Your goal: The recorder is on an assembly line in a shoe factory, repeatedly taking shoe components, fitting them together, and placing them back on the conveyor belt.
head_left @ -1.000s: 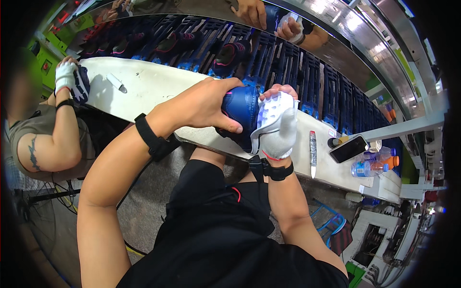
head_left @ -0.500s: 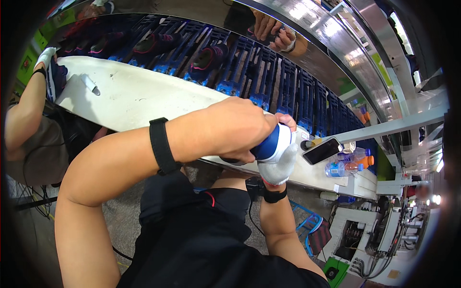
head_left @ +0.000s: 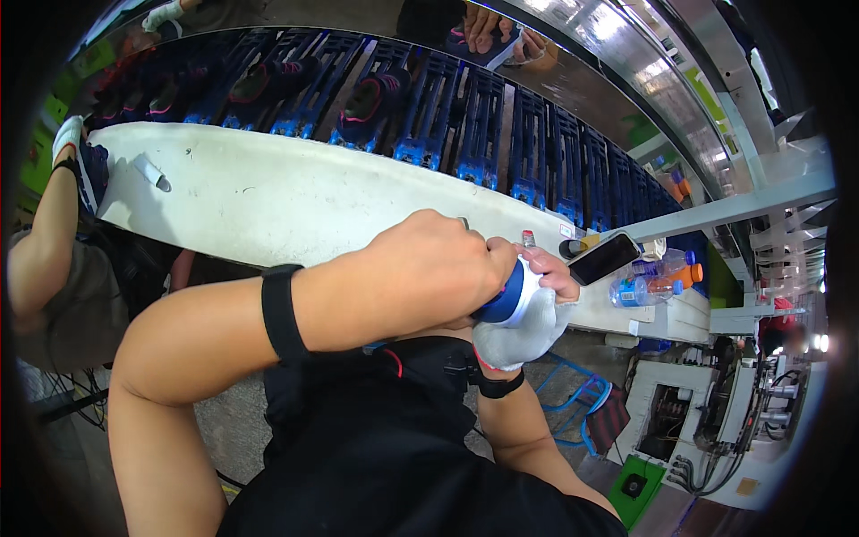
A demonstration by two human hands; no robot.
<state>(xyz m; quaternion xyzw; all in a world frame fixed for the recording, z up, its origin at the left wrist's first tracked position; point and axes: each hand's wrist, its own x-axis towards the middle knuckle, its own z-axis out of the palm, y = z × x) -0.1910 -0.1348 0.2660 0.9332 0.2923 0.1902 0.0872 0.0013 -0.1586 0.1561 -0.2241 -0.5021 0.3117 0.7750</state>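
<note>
A dark blue shoe [head_left: 503, 302] with a white edge is held between my two hands above the white bench, most of it hidden behind them. My bare left hand [head_left: 447, 264], black band on the wrist, is closed against its near left side with fingers mostly out of sight. Gripping its right side is my right hand [head_left: 523, 327] in a white glove with bare fingertips, thumb and fingers bent around the white edge. A mirror-like panel reflects both hands and part of the shoe. Beside my left knuckles shows a small dark tip I cannot make out.
Beyond the white bench [head_left: 295, 192], a blue slatted conveyor [head_left: 474, 134] carries dark shoes with pink trim [head_left: 371, 103]. A phone [head_left: 604, 258] and plastic bottles [head_left: 631, 291] stand right. At left are a white tube [head_left: 152, 172] and a co-worker's gloved hand [head_left: 70, 139] holding a shoe.
The view has tilted slightly. My right hand has turned around the shoe, so more of its bare fingers shows, and both hands still grip it. The held shoe shows less of its blue side.
</note>
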